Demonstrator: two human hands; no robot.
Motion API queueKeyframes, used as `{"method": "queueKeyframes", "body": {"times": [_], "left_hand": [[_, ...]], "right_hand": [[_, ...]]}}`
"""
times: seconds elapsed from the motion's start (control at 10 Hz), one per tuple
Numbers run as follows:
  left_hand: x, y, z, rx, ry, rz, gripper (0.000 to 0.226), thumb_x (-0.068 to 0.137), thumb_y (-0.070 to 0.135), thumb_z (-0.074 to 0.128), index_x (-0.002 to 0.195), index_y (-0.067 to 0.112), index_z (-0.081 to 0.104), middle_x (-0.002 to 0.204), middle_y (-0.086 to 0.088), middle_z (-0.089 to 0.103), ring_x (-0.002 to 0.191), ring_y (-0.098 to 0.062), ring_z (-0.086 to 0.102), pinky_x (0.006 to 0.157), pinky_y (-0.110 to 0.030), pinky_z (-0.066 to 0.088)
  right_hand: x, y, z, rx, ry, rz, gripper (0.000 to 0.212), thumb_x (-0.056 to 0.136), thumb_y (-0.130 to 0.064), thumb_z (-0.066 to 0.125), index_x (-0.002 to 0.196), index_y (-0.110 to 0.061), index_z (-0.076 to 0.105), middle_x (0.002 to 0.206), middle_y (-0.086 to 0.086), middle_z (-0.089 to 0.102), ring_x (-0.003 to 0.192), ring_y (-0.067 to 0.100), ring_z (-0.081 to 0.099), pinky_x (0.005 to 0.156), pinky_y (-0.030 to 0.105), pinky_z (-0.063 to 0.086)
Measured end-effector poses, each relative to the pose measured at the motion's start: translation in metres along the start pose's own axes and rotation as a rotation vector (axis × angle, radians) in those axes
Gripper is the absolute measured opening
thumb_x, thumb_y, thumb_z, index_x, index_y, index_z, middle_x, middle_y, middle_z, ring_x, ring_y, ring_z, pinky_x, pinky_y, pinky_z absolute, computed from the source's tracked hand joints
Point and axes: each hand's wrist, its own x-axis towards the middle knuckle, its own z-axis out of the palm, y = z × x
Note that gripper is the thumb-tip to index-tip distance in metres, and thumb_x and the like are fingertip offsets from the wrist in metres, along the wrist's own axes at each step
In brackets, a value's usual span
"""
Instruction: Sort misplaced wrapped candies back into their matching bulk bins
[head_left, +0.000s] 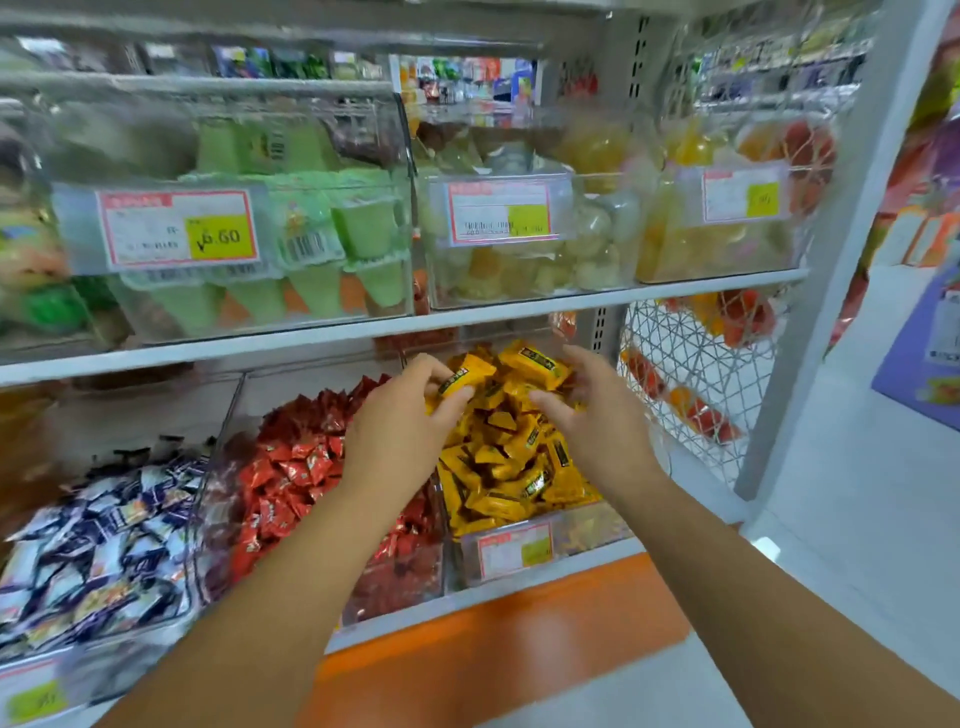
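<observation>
While the lower shelf (519, 597) carries the blue-and-white bin (130, 654) at 9 o'clock and the red bin (400, 582) at centre, both hands work the yellow bin (587, 540) at 3 o'clock. The left hand (400, 415) pinches a yellow candy (460, 379) over its matching pile, likely for release. The right hand (592, 410) hovers, curved, and I cannot tell whether it grasps anything. The upper shelf (311, 338) overhangs at 12 o'clock.
</observation>
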Motion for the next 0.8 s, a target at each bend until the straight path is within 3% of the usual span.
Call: {"method": "queueKeyframes", "body": {"times": [0.1,0.2,0.3,0.4,0.6,0.8], "left_hand": [[0.009,-0.018,0.016,-0.031,-0.127,-0.050,0.046,0.085,0.049,0.064,0.125,0.028,0.056,0.119,0.002,0.061,0.103,-0.013,0.054,0.079,-0.028,0.040],[0.003,-0.029,0.023,0.054,-0.226,0.003,0.052,0.087,0.045,0.064,0.134,0.029,0.049,0.136,0.004,0.049,0.125,-0.016,0.039,0.100,-0.028,0.032],[0.001,-0.032,0.019,0.126,-0.239,0.086,0.043,0.093,0.041,0.056,0.134,0.029,0.052,0.139,0.009,0.049,0.132,-0.014,0.032,0.108,-0.027,0.024],[0.004,-0.039,0.019,0.235,-0.370,0.131,0.043,0.098,0.045,0.044,0.138,0.032,0.049,0.145,0.014,0.044,0.139,-0.010,0.023,0.115,-0.038,0.023],[-0.010,-0.033,0.000,0.208,-0.389,0.130,0.050,0.098,0.049,0.036,0.146,0.035,0.035,0.156,0.015,0.024,0.146,-0.005,0.007,0.120,-0.042,0.013],[-0.031,-0.044,-0.038,0.369,-0.413,0.052,0.059,0.099,0.050,0.035,0.152,0.030,0.020,0.161,0.009,0.006,0.148,-0.008,-0.002,0.121,-0.035,0.006]], "right_hand": [[0.008,0.018,0.009,-0.095,-0.055,0.068,0.053,0.088,-0.029,0.068,0.137,-0.022,0.048,0.131,0.001,0.054,0.114,0.016,0.055,0.097,0.039,0.047],[0.004,0.033,0.010,-0.214,-0.139,0.060,0.033,0.092,-0.032,0.062,0.124,-0.028,0.060,0.131,-0.001,0.055,0.089,0.011,0.052,0.085,0.035,0.049],[0.002,0.038,0.012,-0.330,-0.253,0.025,0.034,0.091,-0.033,0.062,0.125,-0.029,0.059,0.133,0.002,0.051,0.105,0.019,0.051,0.093,0.036,0.046],[-0.003,0.036,0.018,-0.484,-0.377,-0.034,0.044,0.093,-0.037,0.057,0.136,-0.028,0.050,0.140,0.001,0.043,0.129,0.024,0.037,0.107,0.035,0.033],[-0.012,0.018,0.021,-0.683,-0.435,-0.093,0.048,0.097,-0.041,0.046,0.143,-0.028,0.038,0.146,0.005,0.036,0.138,0.028,0.027,0.114,0.040,0.025],[-0.024,-0.003,0.017,-0.602,-0.529,-0.130,0.049,0.101,-0.037,0.041,0.148,-0.027,0.032,0.152,0.005,0.030,0.140,0.027,0.025,0.113,0.038,0.024]]}}
